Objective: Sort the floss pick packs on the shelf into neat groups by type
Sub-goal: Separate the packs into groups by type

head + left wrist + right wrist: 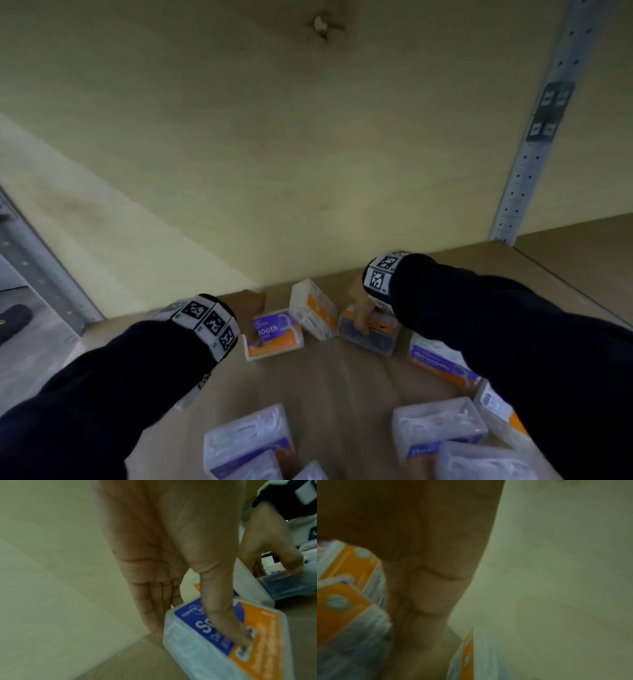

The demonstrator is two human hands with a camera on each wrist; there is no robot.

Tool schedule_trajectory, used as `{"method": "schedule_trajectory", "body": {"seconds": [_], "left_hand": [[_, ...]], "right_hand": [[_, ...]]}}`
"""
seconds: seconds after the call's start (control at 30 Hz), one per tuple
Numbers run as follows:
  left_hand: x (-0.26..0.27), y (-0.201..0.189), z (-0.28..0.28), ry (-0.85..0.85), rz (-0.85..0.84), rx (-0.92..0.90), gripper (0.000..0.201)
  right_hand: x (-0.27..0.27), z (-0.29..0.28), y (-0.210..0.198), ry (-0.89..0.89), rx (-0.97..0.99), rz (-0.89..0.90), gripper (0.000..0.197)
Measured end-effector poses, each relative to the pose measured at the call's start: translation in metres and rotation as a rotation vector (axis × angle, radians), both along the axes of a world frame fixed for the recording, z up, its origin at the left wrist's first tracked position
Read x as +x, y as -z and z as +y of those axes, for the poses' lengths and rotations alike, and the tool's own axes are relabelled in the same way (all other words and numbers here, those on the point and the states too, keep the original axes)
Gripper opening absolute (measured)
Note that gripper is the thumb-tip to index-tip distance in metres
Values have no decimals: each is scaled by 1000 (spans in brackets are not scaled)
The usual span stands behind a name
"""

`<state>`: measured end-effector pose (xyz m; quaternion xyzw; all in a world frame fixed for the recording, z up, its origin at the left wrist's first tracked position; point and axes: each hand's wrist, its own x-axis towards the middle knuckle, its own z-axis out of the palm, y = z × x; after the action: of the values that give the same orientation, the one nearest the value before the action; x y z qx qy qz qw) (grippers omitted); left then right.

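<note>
Deep on the shelf (329,370), against the back wall (274,154). Left hand (251,308) gripping the flat Smooth pack (274,334), thumb on its label, fingers behind its far edge. Right hand (359,310) clamped over the dark pack (368,334). Upended clear pack (313,310) wedged between both, long axis pointing wallward, about equally near each hand.

The shelf (342,377) is brown, and the wall (239,154) behind it is pale yellow. The pack (274,334) by the left hand (251,308) is clear with a blue and orange label and white letters. The pack (371,337) under the right hand (359,308) looks dark blue inside. Both sleeves (102,394) are black, with black-and-white checked bands (209,323) on the wrists.
</note>
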<state>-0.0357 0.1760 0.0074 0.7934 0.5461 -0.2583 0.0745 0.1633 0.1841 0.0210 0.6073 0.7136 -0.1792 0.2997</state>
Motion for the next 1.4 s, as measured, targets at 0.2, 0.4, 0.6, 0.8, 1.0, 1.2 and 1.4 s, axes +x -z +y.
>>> {"method": "schedule_trajectory", "body": {"seconds": [0.2, 0.4, 0.6, 0.8, 1.0, 1.2, 1.4], "left_hand": [[-21, -2, -17, -49, -91, -8, 55], [-44, -12, -43, -35, -108, 25, 54], [-60, -19, -74, -65, -63, -4, 50], [-72, -19, -103, -76, 16, -105, 53], [-33, -66, -146, -59, -97, 125, 41], [69, -88, -200, 181, -336, 239, 32], [194, -52, -236, 341, -484, 158, 31]], "right_hand": [[4, 0, -2, 142, -260, 121, 23], [3, -16, -11, 16, -136, 103, 49], [-1, -29, 21, -182, 164, -86, 52], [-10, -69, -15, -195, 182, 69, 41], [24, -104, -63, -153, 247, 190, 45], [93, -155, -104, -56, 298, 275, 48], [167, -204, -117, 85, 412, 274, 49]]}}
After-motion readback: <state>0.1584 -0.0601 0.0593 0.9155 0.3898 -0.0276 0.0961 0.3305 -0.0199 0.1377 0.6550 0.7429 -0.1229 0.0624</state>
